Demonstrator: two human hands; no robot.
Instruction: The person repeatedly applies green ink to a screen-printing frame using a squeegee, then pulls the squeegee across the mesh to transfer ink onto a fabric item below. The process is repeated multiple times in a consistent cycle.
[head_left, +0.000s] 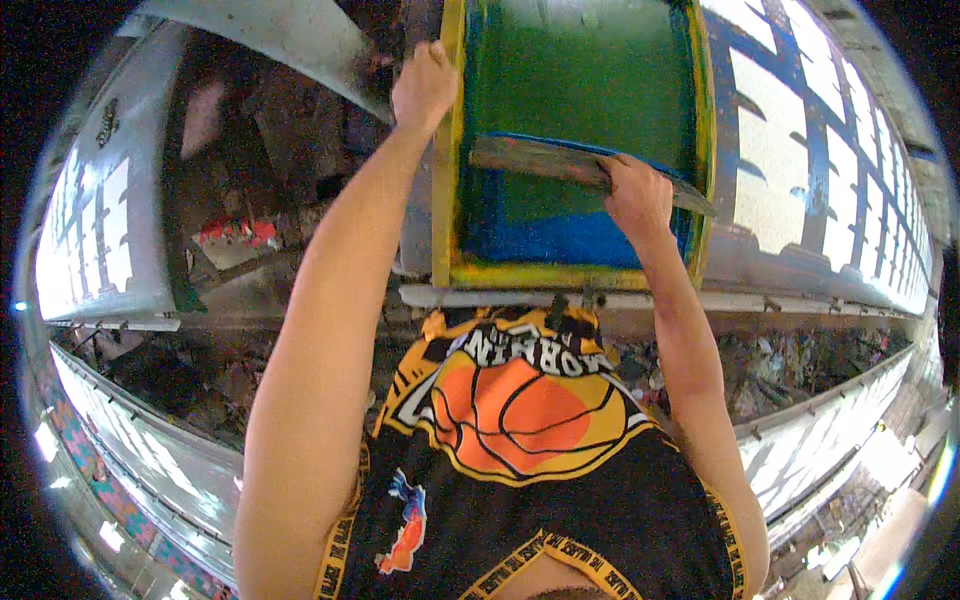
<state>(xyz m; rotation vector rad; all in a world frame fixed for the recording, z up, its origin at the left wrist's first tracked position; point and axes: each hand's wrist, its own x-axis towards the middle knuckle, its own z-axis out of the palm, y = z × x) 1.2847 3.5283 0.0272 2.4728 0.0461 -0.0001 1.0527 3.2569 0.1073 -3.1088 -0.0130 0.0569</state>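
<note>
A screen printing frame (447,215) with yellow-stained edges lies in front of me, its mesh green with blue ink at the near end. My left hand (424,88) is closed at the frame's left side, near its far part; the fingertips are partly hidden. In my right hand (638,196) is a wide squeegee (535,160) with a worn wooden grip and a blue edge. The squeegee lies across the mesh, slightly slanted, its right end reaching the frame's right side. My fingers wrap over the grip right of its middle.
To the right runs a long printing table (790,140) with pale rectangular pieces laid in rows. Another table (120,200) with similar pieces stands at the left. Between them the dark floor is littered, with a red and white scrap (236,236). A rail (420,296) runs along the table's near edge.
</note>
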